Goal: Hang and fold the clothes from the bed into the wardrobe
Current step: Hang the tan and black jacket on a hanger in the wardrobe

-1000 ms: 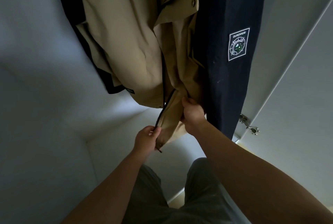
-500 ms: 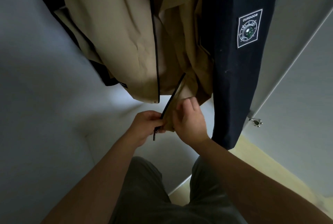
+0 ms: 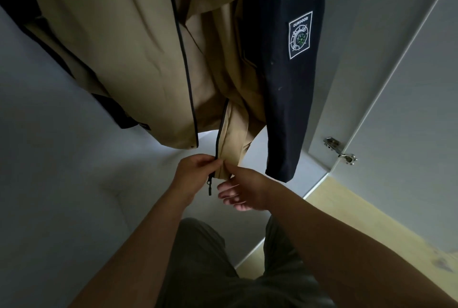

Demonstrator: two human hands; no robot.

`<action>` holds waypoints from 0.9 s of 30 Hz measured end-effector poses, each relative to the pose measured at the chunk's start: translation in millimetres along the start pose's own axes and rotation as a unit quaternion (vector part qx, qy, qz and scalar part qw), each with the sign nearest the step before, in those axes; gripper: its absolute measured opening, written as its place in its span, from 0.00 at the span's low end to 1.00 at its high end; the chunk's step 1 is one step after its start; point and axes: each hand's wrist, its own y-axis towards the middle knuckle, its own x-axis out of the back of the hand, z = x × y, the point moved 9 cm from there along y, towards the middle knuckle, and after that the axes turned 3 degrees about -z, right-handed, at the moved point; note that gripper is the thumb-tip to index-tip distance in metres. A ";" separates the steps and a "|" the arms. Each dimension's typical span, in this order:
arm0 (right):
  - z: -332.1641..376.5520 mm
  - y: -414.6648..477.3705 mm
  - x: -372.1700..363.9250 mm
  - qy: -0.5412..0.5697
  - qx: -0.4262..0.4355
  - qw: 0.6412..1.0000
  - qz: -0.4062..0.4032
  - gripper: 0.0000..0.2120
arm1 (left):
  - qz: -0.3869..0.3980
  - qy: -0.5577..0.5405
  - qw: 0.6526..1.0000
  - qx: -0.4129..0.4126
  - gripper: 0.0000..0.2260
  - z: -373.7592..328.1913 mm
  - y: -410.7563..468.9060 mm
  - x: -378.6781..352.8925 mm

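Note:
A tan jacket (image 3: 128, 60) with a dark zip line hangs inside the white wardrobe, its front unzipped. Its navy sleeve (image 3: 287, 99) with a white "OUTDOOR" patch (image 3: 300, 34) hangs on the right. My left hand (image 3: 193, 175) pinches the bottom corner of the right front panel by the zip (image 3: 210, 185), whose black pull dangles below. My right hand (image 3: 244, 187) pinches the same hem with thumb and forefinger, its other fingers loosely spread beneath.
The white wardrobe floor (image 3: 81, 196) and side wall lie below and left. An open white door (image 3: 406, 89) with a metal hinge (image 3: 340, 150) stands at the right. Light wooden floor (image 3: 359, 218) shows beyond it. My dark trousers fill the bottom centre.
My right hand slid down from gripping the bunched panel higher up to its bottom hem, meeting my left hand at the zip end. The view tilted slightly.

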 end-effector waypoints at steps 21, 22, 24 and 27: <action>-10.1 2.1 -32.3 0.172 0.025 0.985 0.010 0.18 | -0.055 0.156 0.984 -0.060 0.09 -12.6 8.5 14.2; -8.9 1.2 -29.1 0.161 0.038 0.986 -0.013 0.17 | -0.056 0.160 0.984 -0.058 0.09 -12.5 8.8 14.5; -5.7 -2.9 -19.9 0.129 0.068 0.987 -0.073 0.17 | -0.059 0.166 0.983 -0.056 0.08 -12.0 9.7 15.3; 4.0 -12.5 -3.0 0.058 0.125 0.976 -0.167 0.12 | -0.058 0.152 0.986 -0.044 0.06 -10.5 10.4 15.4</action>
